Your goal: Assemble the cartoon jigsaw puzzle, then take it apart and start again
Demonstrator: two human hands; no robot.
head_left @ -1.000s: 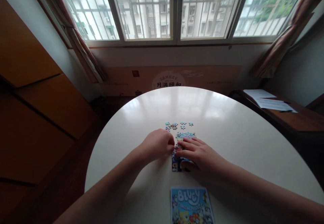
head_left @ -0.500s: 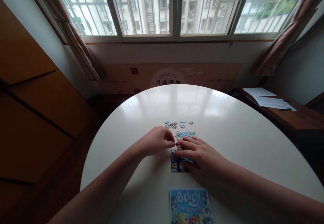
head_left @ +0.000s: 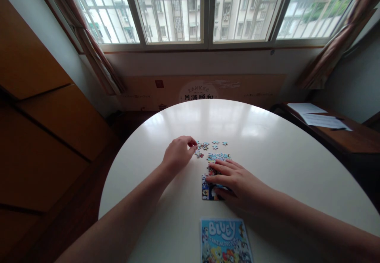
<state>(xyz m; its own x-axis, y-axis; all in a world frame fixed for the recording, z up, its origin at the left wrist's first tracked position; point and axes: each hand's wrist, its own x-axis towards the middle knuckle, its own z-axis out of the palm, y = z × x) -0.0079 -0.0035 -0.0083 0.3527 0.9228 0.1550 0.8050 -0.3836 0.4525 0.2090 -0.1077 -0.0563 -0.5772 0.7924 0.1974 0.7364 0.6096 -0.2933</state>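
Head view: puzzle (head_left: 219, 157) under spread right fingers (head_left: 222, 169), pieces (head_left: 204, 146) beside left fingers (head_left: 191, 141), grip unclear.

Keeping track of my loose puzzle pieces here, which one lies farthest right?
The bluish piece lying alone beyond the far edge of the partly built puzzle; the other loose pieces all sit nearer the left hand.

the large round white tabletop (head_left: 142, 156) is smooth and glossy; the partly joined, multicoloured jigsaw (head_left: 218, 157) looks like printed card, the gathered pink-brown curtain (head_left: 323, 67) creased cloth, the flat white sheets (head_left: 323, 120) matt paper.
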